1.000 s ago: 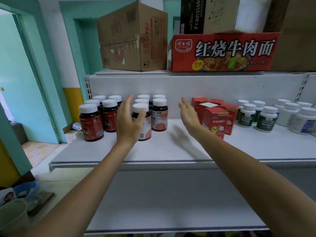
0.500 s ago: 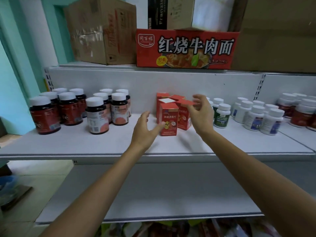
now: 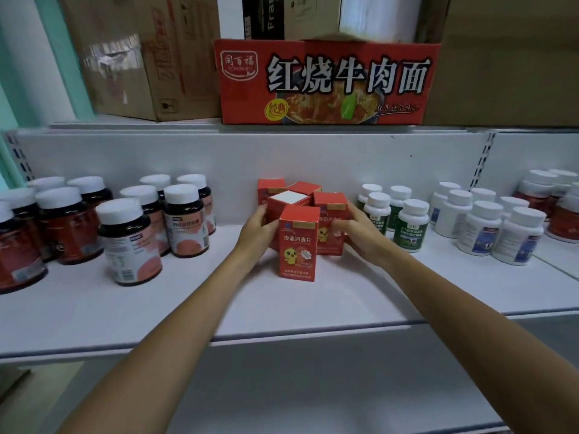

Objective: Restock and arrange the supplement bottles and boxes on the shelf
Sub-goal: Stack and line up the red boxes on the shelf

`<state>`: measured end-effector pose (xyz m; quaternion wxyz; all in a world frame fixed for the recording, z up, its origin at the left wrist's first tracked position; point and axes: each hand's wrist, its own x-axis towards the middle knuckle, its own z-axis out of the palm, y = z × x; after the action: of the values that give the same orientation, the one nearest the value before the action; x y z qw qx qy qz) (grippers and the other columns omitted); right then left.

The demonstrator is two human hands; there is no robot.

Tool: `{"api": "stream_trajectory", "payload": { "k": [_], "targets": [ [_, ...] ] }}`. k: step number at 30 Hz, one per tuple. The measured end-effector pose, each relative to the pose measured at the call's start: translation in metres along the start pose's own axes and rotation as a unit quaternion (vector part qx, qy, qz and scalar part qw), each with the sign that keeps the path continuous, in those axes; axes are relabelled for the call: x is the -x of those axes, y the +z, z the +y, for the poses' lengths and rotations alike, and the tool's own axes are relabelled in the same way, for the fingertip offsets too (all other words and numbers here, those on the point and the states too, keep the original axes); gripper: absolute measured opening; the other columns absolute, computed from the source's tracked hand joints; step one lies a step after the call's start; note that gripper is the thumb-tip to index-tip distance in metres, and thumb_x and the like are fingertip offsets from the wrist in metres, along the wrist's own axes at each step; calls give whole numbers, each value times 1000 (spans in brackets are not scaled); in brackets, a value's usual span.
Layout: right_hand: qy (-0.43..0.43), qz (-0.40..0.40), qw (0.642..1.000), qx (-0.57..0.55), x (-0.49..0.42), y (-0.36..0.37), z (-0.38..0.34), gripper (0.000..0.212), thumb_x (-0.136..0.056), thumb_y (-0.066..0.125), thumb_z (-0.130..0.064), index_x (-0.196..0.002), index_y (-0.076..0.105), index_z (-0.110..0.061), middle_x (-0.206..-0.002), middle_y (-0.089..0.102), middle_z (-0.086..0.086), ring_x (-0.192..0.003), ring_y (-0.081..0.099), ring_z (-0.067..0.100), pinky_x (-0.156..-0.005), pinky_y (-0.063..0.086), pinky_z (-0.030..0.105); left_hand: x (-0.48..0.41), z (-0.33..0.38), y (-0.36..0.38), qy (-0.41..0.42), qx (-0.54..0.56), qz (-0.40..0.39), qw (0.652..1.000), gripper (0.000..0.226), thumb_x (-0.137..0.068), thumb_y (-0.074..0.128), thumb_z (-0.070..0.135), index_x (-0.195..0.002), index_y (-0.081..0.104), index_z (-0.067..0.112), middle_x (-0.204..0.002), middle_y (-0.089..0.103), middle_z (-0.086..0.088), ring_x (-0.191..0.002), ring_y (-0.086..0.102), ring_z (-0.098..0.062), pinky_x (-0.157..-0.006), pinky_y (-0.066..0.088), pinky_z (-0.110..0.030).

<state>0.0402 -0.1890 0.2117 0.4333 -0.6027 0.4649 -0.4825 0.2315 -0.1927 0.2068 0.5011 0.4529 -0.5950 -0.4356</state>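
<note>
Several small red supplement boxes stand bunched at the middle of the white shelf (image 3: 344,296). The front red box (image 3: 297,242) shows a yellow chick and stands free. Behind it, my left hand (image 3: 255,234) curls against the left side of the white-topped red box (image 3: 289,197), its thumb hidden. My right hand (image 3: 360,234) grips the right-hand red box (image 3: 330,203), thumb on its front and fingers on its right side. Dark bottles with white caps (image 3: 131,242) stand to the left. Green-label bottles (image 3: 410,227) stand to the right.
White bottles with blue labels (image 3: 479,227) and dark red ones (image 3: 564,214) fill the far right. On the top shelf sit a red noodle carton (image 3: 326,83) and brown cardboard boxes (image 3: 141,57). A lower white shelf (image 3: 313,386) juts out beneath my arms.
Both hands moved from the dark bottles rightward to the red boxes and closed in on the two sides of the cluster. The view panned right with them.
</note>
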Motion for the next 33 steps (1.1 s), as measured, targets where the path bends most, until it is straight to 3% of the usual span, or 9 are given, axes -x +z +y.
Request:
{"api": "stream_trajectory", "payload": {
  "k": [6,11,13,16,19,21,24,29,33],
  "targets": [
    [-7,-21,1000,-3,-11,15,-2,35,-76,57,-7,-108,56,-22,-97,67,0,-93,62,15,-86,48,30,-8,-2,-8,20,-45,-46,998,56,-83,68,16,-133,42,21,-117,59,3,-105,56,-11,-93,45,-29],
    [-5,17,999,50,-6,13,5,42,-86,51,4,-122,51,-18,-99,65,2,-92,61,18,-76,47,29,-8,-1,-14,8,-22,63,998,47,-81,69,31,-117,42,17,-109,60,1,-93,61,-11,-85,48,-30],
    [-7,23,998,56,0,9,2,47,-84,50,10,-124,51,-14,-99,64,4,-88,61,17,-72,48,27,-4,6,-20,-20,40,92,995,61,-72,65,51,-116,41,15,-113,61,-5,-94,64,-19,-85,52,-37],
    [-10,51,997,56,5,6,-3,53,-81,52,6,-131,48,-10,-113,63,7,-103,60,21,-90,49,38,2,13,-29,-59,91,102,989,65,-82,51,58,-133,35,21,-119,56,-6,-102,62,-24,-87,53,-44],
    [-21,74,992,105,15,10,-6,79,-70,58,-21,-144,33,-19,-136,53,6,-120,54,22,-102,43,50,13,24,-37,-148,202,85,964,39,-92,42,53,-105,55,18,-86,67,-10,-72,63,-19,-50,54,-26],
    [-25,102,985,135,24,16,-10,78,-78,60,-19,-148,26,-21,-145,43,8,-130,45,24,-106,39,52,20,28,-44,-187,315,51,929,38,-88,52,51,-99,59,16,-75,67,-11,-69,64,-23,-41,52,-25],
    [-36,178,972,149,36,16,-14,57,-93,46,-6,-147,29,-13,-146,41,12,-132,41,25,-111,33,41,36,33,-46,-151,335,11,930,15,-87,57,29,-99,59,21,-84,66,-9,-76,62,-22,-59,53,-28],
    [-62,236,961,126,54,17,-16,36,-96,38,-8,-130,50,-7,-131,56,10,-118,52,22,-102,41,37,55,26,-39,-37,284,32,958,78,-82,56,-6,-138,30,42,-116,61,-5,-93,61,-22,-78,50,-42],
    [-114,228,957,138,70,31,-20,32,-97,44,-20,-127,52,-10,-129,56,7,-107,49,11,-89,37,23,67,28,-36,-56,347,64,934,47,-84,51,2,-121,45,29,-95,63,-3,-83,62,-20,-74,51,-39]
  ]
}}
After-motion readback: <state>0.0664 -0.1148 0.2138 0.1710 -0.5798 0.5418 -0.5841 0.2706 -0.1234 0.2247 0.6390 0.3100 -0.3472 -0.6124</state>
